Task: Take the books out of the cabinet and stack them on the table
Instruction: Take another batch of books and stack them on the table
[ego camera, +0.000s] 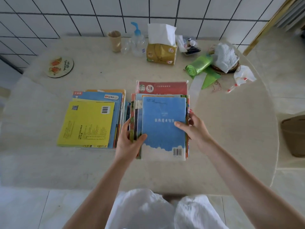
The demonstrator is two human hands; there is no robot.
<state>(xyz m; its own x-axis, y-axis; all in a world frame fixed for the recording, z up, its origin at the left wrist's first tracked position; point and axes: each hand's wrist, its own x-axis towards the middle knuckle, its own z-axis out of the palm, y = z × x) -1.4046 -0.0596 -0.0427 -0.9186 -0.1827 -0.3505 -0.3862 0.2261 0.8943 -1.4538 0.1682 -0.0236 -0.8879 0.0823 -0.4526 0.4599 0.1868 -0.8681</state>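
Two piles of thin books lie on the pale stone table (231, 129). The left pile (105, 98) has a yellow book (87, 123) on top, back cover up. The right pile is topped by a blue book (163, 129) with a barcode at its near corner; a red-covered book (162, 88) sticks out at the far end. My left hand (130, 141) grips the right pile's left edge, thumb on the blue cover. My right hand (193, 128) holds its right edge, thumb on the cover. The cabinet is out of view.
Along the tiled wall stand a brown cup (114, 41), a pump bottle (137, 42) and a tissue pack (161, 53). A round coaster (59, 66) lies far left. A green bag roll (198, 65), a white cloth (226, 57) and wrappers clutter the far right. A brown bin (293, 134) stands on the floor.
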